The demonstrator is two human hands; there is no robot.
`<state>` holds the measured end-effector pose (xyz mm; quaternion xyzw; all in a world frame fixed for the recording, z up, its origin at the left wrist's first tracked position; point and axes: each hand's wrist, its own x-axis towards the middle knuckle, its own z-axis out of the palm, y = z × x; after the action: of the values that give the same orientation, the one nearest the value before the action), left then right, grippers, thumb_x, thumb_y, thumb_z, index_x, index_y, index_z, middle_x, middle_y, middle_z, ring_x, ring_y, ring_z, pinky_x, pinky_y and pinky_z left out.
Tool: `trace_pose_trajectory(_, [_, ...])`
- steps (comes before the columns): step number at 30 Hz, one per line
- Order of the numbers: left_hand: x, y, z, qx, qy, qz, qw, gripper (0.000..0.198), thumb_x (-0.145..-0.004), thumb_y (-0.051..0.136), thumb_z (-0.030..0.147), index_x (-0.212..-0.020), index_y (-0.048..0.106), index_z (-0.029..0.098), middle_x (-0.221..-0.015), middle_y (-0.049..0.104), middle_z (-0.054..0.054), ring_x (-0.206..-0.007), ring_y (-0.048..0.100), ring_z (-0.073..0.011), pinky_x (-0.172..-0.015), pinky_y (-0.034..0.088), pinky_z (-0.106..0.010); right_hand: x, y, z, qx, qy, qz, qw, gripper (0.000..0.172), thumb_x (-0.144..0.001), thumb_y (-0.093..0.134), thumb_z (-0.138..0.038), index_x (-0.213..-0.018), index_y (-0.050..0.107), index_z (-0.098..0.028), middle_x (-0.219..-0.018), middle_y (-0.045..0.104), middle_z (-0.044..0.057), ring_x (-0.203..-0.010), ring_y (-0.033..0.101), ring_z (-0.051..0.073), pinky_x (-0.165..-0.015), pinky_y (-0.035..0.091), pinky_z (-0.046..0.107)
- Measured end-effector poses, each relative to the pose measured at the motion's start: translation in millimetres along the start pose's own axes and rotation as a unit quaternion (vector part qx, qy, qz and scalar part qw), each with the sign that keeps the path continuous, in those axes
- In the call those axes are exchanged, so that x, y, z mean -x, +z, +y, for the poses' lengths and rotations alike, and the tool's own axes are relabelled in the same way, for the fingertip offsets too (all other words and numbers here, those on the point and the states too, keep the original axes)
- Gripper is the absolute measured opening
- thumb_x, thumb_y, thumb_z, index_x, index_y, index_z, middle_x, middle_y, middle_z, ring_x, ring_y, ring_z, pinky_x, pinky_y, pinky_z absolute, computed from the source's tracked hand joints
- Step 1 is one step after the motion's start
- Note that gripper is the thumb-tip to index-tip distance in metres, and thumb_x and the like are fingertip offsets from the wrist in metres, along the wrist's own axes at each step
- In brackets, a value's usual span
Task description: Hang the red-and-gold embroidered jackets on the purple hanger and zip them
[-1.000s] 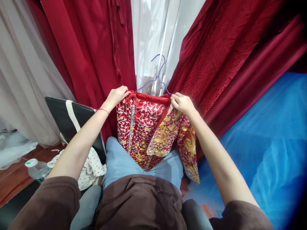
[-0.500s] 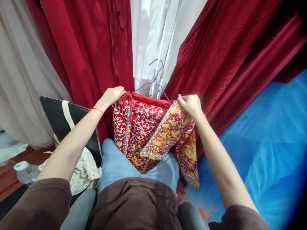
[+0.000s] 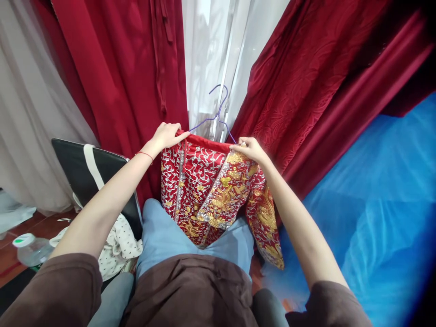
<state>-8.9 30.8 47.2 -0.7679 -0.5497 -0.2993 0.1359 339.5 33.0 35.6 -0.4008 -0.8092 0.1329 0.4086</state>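
Note:
A red garment (image 3: 207,181), embroidered in gold and silver, hangs over my lap from a purple wire hanger (image 3: 218,116). My left hand (image 3: 169,135) is closed on the red waistband at its left end, thumb lying along the top edge. At the other end, my right hand (image 3: 250,148) pinches the band near the hanger's right arm. A gold-patterned panel and a sleeve-like piece (image 3: 265,222) drape down on the right. The hanger's hook points up and leans on nothing I can make out. Part of the hanger is hidden inside the garment.
Red cloths (image 3: 119,68) hang ahead, with white fabric (image 3: 204,50) between them. On the left are a black board (image 3: 75,161) with a white strap, a dotted cloth (image 3: 117,250) and a plastic bottle (image 3: 32,252). Blue tulle (image 3: 374,218) spreads at right.
My right hand has slid inward along the waistband, towards the left. My left hand has shifted slightly right, its thumb now laid over the band.

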Motion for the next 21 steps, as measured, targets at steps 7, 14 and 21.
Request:
trace_pose_trajectory(7, [-21,27.7,94,0.032,0.295,0.085,0.951,0.042,-0.094,0.046,0.029,-0.131,0.057,0.013,-0.135,0.059,-0.017,-0.131,0.049,-0.0321,-0.112,0.029,-0.049,6,0,-23,-0.061,0.005,-0.088,0.994,0.072,-0.061,0.077,-0.076,-0.059,0.029,-0.022,-0.058,0.029,-0.008,-0.057,0.025,0.008,-0.054,0.020,0.025])
trace_pose_trajectory(14, [-44,36.9,121,-0.014,0.395,0.053,0.917,0.032,-0.098,0.047,0.037,-0.106,0.069,0.015,-0.109,0.068,-0.014,-0.110,0.057,-0.0288,-0.100,0.037,-0.045,12,-24,-41,-0.060,0.029,-0.166,0.984,0.059,-0.060,0.082,-0.068,-0.062,0.049,-0.019,-0.058,0.042,-0.007,-0.059,0.036,0.009,-0.057,0.028,0.025])
trace_pose_trajectory(21, [-47,30.2,111,-0.031,0.404,0.057,0.912,0.031,-0.099,0.050,0.043,-0.100,0.070,0.019,-0.106,0.068,-0.011,-0.107,0.058,-0.0256,-0.093,0.039,-0.039,47,-76,-50,-0.052,0.104,-0.292,0.949,0.051,-0.062,0.082,-0.063,-0.079,0.075,-0.016,-0.080,0.070,0.003,-0.078,0.060,0.018,-0.075,0.045,0.031])
